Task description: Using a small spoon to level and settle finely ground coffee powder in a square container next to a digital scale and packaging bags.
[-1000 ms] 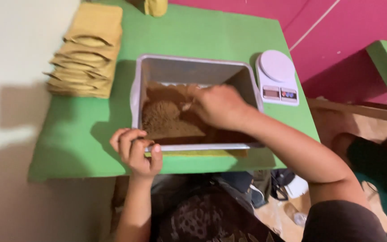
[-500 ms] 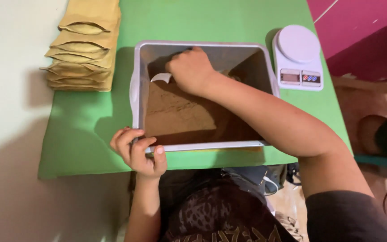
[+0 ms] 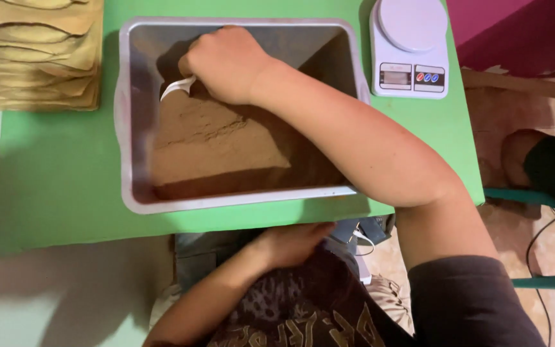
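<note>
1. Nearest to the camera, the left hand (image 3: pixel 290 243) is seen below the table edge, rested on the lap against dark patterned clothing. Its fingers are loosely curled, and nothing is held in them.
2. Just beyond it, the green table (image 3: pixel 59 193) is seen, and the grey plastic tub (image 3: pixel 125 128) is placed on it, close to the near edge.
3. Inside the tub, brown powder (image 3: pixel 213 144) is heaped toward the left side and the near wall.
4. Further in, the right hand (image 3: pixel 226 64) is reached into the far left corner of the tub. Its fingers are closed around the handle of a white scoop (image 3: pixel 176 88), whose tip is touching the powder.
5. At the far right, a white kitchen scale (image 3: pixel 409 48) is stood just beside the tub.
6. At the far left, a stack of tan paper pouches (image 3: pixel 40 54) is laid on the table, apart from the tub.
</note>
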